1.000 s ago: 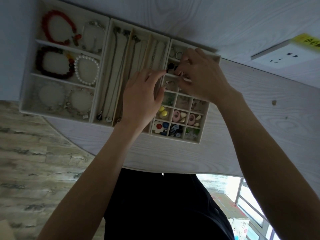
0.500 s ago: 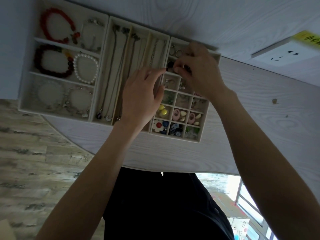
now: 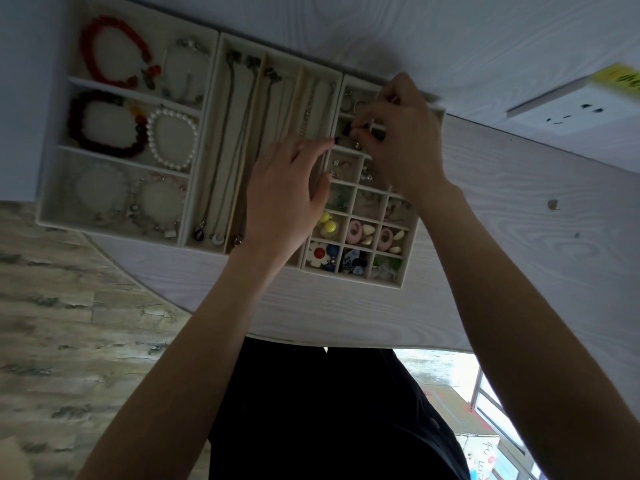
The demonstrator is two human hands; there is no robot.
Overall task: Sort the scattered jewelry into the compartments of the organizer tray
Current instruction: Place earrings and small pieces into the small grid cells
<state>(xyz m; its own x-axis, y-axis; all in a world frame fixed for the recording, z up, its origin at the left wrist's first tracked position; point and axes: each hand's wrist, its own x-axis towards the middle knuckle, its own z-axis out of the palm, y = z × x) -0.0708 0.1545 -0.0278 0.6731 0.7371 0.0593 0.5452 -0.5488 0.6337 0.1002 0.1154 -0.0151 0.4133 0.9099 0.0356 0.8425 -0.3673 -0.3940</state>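
The beige organizer tray lies on the white wood-grain table. Its left section holds bracelets, among them a red one and a pearl one. Necklaces lie in the long middle slots. The right grid holds earrings and small colourful pieces. My right hand hovers over the far cells of the grid, fingers curled, pinching a small dark piece. My left hand rests on the divider beside the grid, fingers relaxed, fingertips close to that dark piece.
A white wall socket with a yellow label sits at the far right. The table's rounded edge runs near my body. A wood-look floor shows at the left.
My right hand has shifted a little toward the far cells of the grid, still pinching the small dark piece. My left hand has stayed almost in place.
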